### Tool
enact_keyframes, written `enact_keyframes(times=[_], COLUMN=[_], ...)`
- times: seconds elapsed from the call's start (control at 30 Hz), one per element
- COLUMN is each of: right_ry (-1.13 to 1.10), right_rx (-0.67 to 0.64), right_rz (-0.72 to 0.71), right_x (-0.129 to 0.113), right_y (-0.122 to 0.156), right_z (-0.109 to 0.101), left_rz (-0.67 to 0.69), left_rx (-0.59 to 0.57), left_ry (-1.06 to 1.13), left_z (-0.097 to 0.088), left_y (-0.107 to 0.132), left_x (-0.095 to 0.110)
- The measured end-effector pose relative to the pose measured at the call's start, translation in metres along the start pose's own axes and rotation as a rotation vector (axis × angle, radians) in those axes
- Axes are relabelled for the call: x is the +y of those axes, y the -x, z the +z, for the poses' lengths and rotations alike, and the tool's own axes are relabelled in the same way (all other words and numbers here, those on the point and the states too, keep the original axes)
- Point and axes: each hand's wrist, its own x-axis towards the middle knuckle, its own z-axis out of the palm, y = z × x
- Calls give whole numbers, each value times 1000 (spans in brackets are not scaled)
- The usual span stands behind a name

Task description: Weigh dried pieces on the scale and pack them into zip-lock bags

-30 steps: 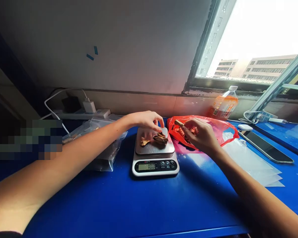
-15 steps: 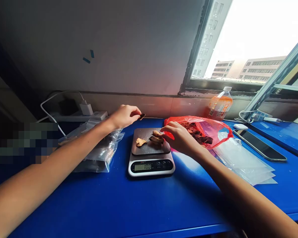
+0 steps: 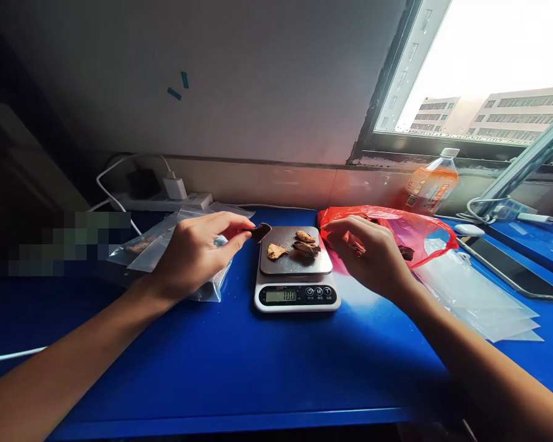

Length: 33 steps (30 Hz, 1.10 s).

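My left hand (image 3: 200,252) is closed in a pinch, with a dark dried slice (image 3: 260,232) between thumb and fingertips, just left of the weighing plate. The white kitchen scale (image 3: 297,296) has a metal top, and its display seems to read 10.0. On that plate lie several dried pieces: a pale yellowish slice (image 3: 277,252) at left and curled brown pieces (image 3: 306,248) at right. My right hand (image 3: 373,252) hovers by the plate's right edge, in front of the red plastic bag (image 3: 442,242). Its fingers are loosely bent and hold nothing that I can see.
Clear zip bags (image 3: 156,245) lie at left, before a power strip with a white charger (image 3: 174,186). To the right are flat clear bags (image 3: 483,307), a phone (image 3: 511,267), a white earbud case (image 3: 469,230) and an orange drink bottle (image 3: 431,181).
My left hand has drawn back toward me, still pinching the dark slice. My right hand has come off the pieces on the scale. The whole view has shifted somewhat.
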Motion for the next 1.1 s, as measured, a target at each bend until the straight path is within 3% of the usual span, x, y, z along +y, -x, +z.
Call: enact_keyframes(times=[0.13,0.33,0.57,0.7,0.8,0.97,1.1], right_ry=[-49,-109,-92,95,276,402,439], right_rx=[-7,-44,9,156,232,232,134], right_rz=[-27,-41,1,42,158,458,619], right_x=[-25,-34,-32,-10,19,71,100], right_y=[2,4,2,0,-1,4,10], right_z=[7,16,9,-5,-22,-41,-43], left_rz=[143,296,315,303,263,186,149], left_rx=[22,24,5,-4,-33,-105,-121], left_ry=[-18,53,77,39,0,-21,-8], left_z=[5,14,17,14,12,12,12], left_y=[1,6,11,11,9,7,7], left_x=[11,33,31,24,19,15,16])
